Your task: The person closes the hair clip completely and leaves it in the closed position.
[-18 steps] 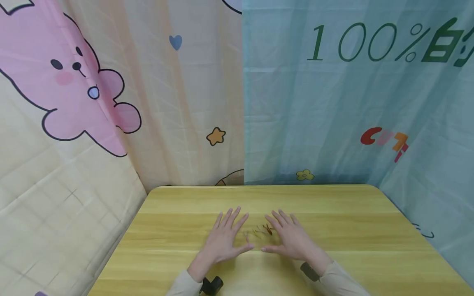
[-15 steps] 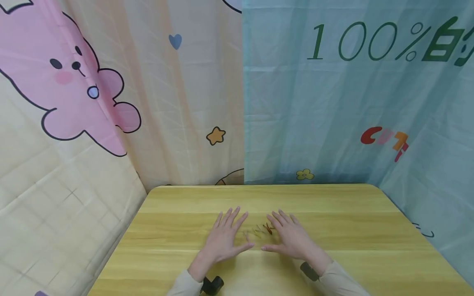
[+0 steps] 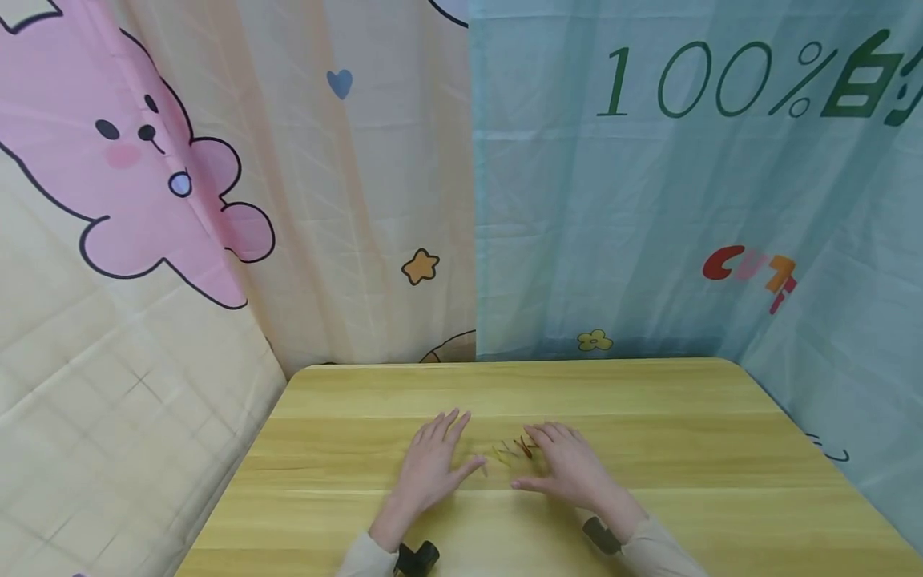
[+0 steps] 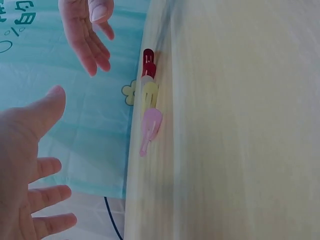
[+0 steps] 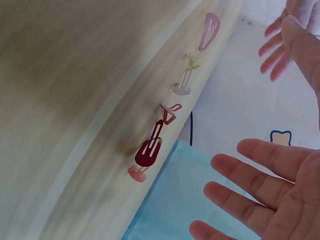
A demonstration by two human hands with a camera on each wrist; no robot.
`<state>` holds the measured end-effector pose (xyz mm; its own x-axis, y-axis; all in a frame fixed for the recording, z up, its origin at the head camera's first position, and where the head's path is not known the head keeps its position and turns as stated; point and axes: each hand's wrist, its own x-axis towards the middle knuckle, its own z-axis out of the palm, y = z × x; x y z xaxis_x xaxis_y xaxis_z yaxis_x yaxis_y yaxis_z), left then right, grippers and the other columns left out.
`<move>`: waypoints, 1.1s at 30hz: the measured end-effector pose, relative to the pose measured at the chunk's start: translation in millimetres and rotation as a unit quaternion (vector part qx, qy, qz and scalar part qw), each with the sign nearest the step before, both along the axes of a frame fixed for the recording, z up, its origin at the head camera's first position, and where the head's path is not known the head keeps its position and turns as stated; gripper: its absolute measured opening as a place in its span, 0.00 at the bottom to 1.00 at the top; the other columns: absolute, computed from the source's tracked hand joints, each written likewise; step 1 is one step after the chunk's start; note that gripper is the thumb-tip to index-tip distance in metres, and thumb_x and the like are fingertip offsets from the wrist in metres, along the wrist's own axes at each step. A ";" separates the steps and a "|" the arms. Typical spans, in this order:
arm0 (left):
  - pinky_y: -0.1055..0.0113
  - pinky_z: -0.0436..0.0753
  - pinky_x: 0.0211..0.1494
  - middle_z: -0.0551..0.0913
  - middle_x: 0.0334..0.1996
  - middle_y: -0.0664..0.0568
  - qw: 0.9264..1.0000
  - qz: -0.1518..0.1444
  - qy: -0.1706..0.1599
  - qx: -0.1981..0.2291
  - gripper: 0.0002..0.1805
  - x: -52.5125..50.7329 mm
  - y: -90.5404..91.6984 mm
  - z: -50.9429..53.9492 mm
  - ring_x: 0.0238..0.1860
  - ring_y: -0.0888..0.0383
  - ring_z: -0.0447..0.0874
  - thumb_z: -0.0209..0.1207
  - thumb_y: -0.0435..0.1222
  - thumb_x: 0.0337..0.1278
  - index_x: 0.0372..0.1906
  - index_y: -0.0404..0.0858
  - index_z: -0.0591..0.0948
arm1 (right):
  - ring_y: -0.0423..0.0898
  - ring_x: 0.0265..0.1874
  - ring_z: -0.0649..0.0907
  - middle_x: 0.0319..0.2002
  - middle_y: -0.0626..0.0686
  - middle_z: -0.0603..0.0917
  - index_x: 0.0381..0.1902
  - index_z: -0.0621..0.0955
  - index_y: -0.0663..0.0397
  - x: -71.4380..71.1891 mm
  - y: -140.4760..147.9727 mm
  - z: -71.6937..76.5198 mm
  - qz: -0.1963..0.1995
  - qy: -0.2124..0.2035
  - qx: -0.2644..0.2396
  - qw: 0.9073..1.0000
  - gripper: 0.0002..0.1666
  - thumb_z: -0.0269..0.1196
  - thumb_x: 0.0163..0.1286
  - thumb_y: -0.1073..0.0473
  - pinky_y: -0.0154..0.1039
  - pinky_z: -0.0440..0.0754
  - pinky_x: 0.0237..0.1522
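The person's left hand (image 3: pixel 429 469) and right hand (image 3: pixel 573 469) hover with fingers loosely apart and grip nothing, either side of a row of hair clips (image 4: pixel 149 95) on the wood-grained table (image 3: pixel 721 449). Behind hang a cream curtain (image 3: pixel 389 176) and a blue curtain (image 3: pixel 555 208) with green lettering (image 3: pixel 861 96).

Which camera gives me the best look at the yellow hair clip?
The left wrist view, where the yellow hair clip shows its broad face largest and clearest. The right wrist view shows it as a smaller, thin, twisted-looking shape; the head view shows only faint yellow streaks between the left hand and right hand.
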<state>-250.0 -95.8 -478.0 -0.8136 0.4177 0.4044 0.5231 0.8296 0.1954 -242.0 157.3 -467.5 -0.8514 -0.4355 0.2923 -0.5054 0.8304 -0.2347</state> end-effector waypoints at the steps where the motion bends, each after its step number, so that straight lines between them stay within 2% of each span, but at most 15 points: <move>1: 0.46 0.61 0.64 0.65 0.66 0.42 1.000 -0.001 0.001 0.006 0.39 -0.7 -0.5 -0.9 0.65 0.41 0.61 0.54 0.59 0.60 0.69 0.40 0.64 | 0.59 0.57 0.72 0.57 0.59 0.75 0.63 0.71 0.59 -0.3 0.2 -1.1 0.000 0.002 -0.005 1.000 0.53 0.66 0.49 0.29 0.61 0.64 0.57; 8: 0.49 0.69 0.59 0.73 0.59 0.43 0.999 -0.011 0.027 0.040 0.31 -6.7 -3.4 -6.3 0.58 0.45 0.70 0.61 0.53 0.57 0.60 0.38 0.75 | 0.56 0.51 0.76 0.51 0.57 0.78 0.58 0.76 0.61 -2.8 2.4 -5.0 0.010 0.038 -0.040 0.998 0.49 0.70 0.47 0.33 0.57 0.70 0.54; 13: 0.51 0.71 0.56 0.77 0.54 0.46 0.997 -0.019 0.039 0.057 0.23 -10.1 -5.3 -11.1 0.54 0.48 0.74 0.64 0.48 0.55 0.52 0.40 0.80 | 0.54 0.49 0.76 0.48 0.55 0.78 0.55 0.78 0.60 -3.6 4.5 -6.7 0.005 0.045 -0.055 0.997 0.46 0.71 0.46 0.33 0.53 0.72 0.52; 20: 0.52 0.73 0.54 0.80 0.51 0.48 0.997 -0.020 0.026 0.066 0.15 -13.7 -6.5 -17.6 0.50 0.50 0.76 0.64 0.43 0.56 0.46 0.42 0.83 | 0.49 0.46 0.76 0.45 0.51 0.78 0.53 0.79 0.57 -4.1 6.8 -9.4 -0.001 0.045 -0.074 0.996 0.44 0.71 0.46 0.33 0.49 0.74 0.48; 33: 0.55 0.74 0.52 0.80 0.49 0.51 0.998 -0.026 0.005 0.062 0.12 -18.5 -4.8 -24.8 0.49 0.52 0.77 0.64 0.41 0.56 0.45 0.43 0.85 | 0.46 0.43 0.75 0.43 0.48 0.77 0.52 0.81 0.55 -4.4 6.5 -11.6 -0.005 0.053 -0.084 0.995 0.42 0.71 0.46 0.33 0.47 0.75 0.44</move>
<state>-268.5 -100.5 -502.9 -0.7877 0.4058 0.4635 0.5672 0.7714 0.2886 -246.4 163.7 -479.1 -0.8155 -0.3650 0.4491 -0.5270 0.7892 -0.3154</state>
